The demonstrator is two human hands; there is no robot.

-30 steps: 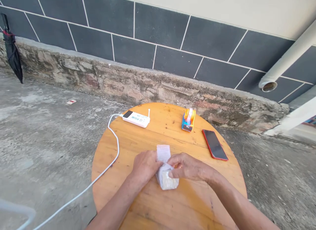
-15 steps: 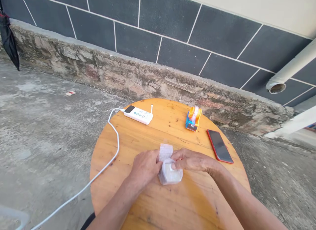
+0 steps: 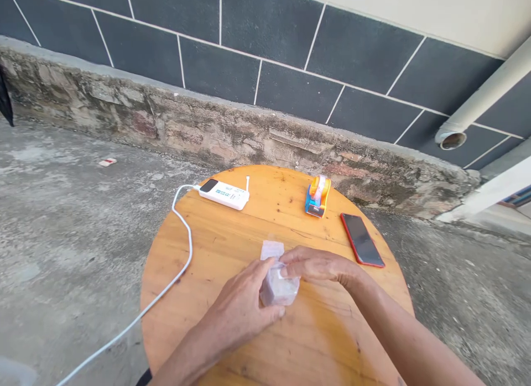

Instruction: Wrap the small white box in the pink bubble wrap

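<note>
A small boxy package (image 3: 280, 291) in whitish, see-through wrap, likely bubble wrap, sits near the middle of the round wooden table (image 3: 215, 242). A loose flap of the wrap (image 3: 272, 249) sticks out from its far side. My left hand (image 3: 244, 297) clasps the package from the left, its thumb along the near side and its fingers at the far-left side. From the right, my right hand (image 3: 309, 265) grips the top and far edge, thumb on top. Its fingertips are partly hidden behind the package.
A white power bank (image 3: 224, 194) with a white cable (image 3: 189, 236) lies at the table's far left. Farther right stand a blue and yellow tape dispenser (image 3: 318, 196) and a red-edged phone (image 3: 362, 239). Beyond the table runs a stone ledge (image 3: 199, 126) beneath a dark tiled wall.
My left hand has shifted from the package's far-left corner to clasp its left side, thumb now at the near side. My right hand stays on top. The whole view has shifted slightly.
</note>
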